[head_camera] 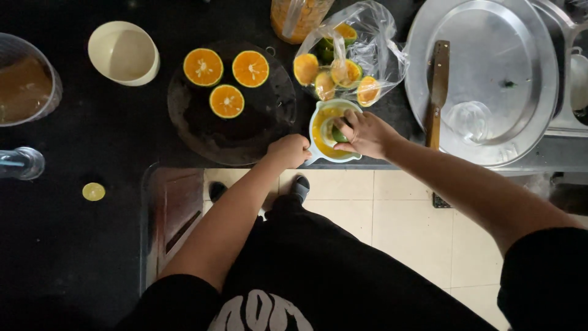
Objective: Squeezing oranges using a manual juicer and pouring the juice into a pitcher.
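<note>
My right hand [366, 132] presses a green-skinned orange half [339, 134] down onto a white hand juicer [324, 111] holding orange juice, at the counter's front edge. My left hand [289, 151] is closed on the juicer's left side, steadying it. Three cut orange halves [227, 101] lie face up on a dark round tray [245, 132] to the left. A clear plastic bag [367, 43] behind the juicer holds several more orange halves.
A cream bowl [124, 53] stands at the back left, a clear container of juice [23, 83] at the far left, a small citrus slice [94, 192] on the dark counter. A large steel tray [490, 79] with a knife [436, 92] and a glass lies to the right.
</note>
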